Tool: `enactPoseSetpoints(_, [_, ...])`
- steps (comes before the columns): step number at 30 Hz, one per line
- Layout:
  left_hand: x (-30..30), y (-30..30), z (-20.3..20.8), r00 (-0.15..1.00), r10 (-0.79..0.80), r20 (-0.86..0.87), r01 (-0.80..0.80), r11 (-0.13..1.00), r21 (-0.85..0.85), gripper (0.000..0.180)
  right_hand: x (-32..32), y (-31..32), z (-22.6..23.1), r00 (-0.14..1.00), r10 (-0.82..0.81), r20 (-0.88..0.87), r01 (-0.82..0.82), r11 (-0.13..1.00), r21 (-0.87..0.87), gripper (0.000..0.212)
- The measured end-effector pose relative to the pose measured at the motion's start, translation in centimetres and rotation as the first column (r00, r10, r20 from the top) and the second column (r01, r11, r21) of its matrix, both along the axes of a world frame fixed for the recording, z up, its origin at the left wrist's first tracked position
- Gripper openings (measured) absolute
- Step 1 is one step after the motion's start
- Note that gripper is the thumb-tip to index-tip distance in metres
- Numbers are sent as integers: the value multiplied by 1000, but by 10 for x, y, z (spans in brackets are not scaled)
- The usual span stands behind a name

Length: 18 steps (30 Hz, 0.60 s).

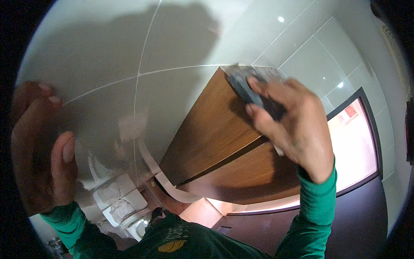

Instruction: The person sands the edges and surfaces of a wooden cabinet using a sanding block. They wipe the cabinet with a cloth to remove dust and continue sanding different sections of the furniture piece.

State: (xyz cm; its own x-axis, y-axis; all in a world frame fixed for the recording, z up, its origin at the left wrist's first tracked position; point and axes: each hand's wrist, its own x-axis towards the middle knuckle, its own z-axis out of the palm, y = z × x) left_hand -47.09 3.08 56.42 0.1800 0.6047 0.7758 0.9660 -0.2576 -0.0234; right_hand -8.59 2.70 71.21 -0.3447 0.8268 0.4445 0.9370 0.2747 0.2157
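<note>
At the upper right end of a brown wooden cabinet (211, 129), my right hand (297, 116) grips a dark blue-grey block (246, 88) between thumb and fingers. Motion blurs the block, so I cannot tell its exact kind. It meets the cabinet's narrow, greyish top edge (263, 71), beside the tiled wall. My left hand (43, 142) is raised at the far left in shadow, near the glossy grey wall tiles (99, 112). Its thumb stands apart from the bent fingers, and nothing shows between them.
Below on the left are a white toilet (140, 222) and its tank (120, 203). A pale curved edge (172, 187) runs under the cabinet. To the right, a dark-framed mirror or opening (355, 142) glows brightly, above a dark purple-brown panel (358, 216).
</note>
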Motion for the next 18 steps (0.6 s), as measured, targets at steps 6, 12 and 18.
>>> enactPoseSetpoints(6, [13,-10,29,970,-239,50,238,971,17,40,16,-62,-5,990,-61,-125,58,998,-28,43])
enactPoseSetpoints(12, [34,1,39,954,-295,-56,300,932,203,37,17,-5,2,992,116,-58,-119,991,-58,40])
enactPoseSetpoints(18, [25,9,28,951,-309,14,296,923,247,34,18,37,9,958,118,-263,-173,965,-198,36])
